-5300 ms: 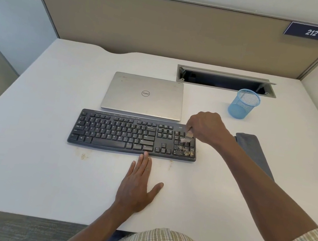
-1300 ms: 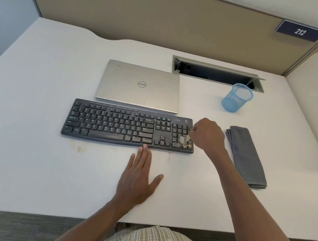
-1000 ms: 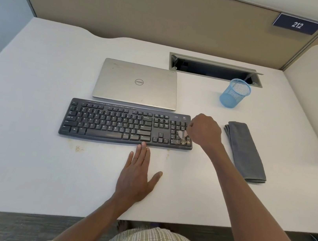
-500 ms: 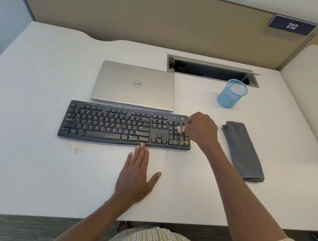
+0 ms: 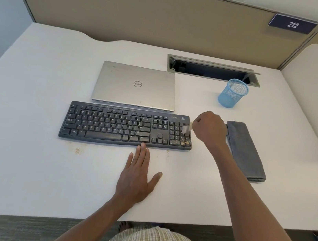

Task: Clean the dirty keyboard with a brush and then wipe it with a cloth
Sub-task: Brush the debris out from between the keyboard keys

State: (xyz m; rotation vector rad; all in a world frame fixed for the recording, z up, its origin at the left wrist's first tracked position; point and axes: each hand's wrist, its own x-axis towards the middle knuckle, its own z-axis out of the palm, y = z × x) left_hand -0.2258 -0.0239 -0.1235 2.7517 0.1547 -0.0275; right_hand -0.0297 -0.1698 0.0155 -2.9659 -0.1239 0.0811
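A black keyboard point(image 5: 112, 125) lies across the middle of the white desk point(image 5: 24, 162). Tan crumbs sit on the bottom keys of its number pad point(image 5: 180, 142). My right hand point(image 5: 208, 128) is closed around a small brush point(image 5: 186, 127), whose pale bristles touch the upper right keys of the number pad. Most of the brush is hidden in the fist. My left hand point(image 5: 137, 177) rests flat on the desk, fingers spread, with the fingertips against the keyboard's front edge. A folded grey cloth point(image 5: 245, 149) lies to the right of the keyboard.
A closed silver laptop point(image 5: 135, 86) sits just behind the keyboard. A blue mesh cup point(image 5: 233, 93) stands at the back right, by an open cable slot point(image 5: 213, 69). Crumbs point(image 5: 77, 151) dot the desk in front of the keyboard. A tan partition rises behind.
My right hand has moved the brush from the lower number pad keys up to the upper right ones. My left hand has stayed flat by the keyboard's front edge.
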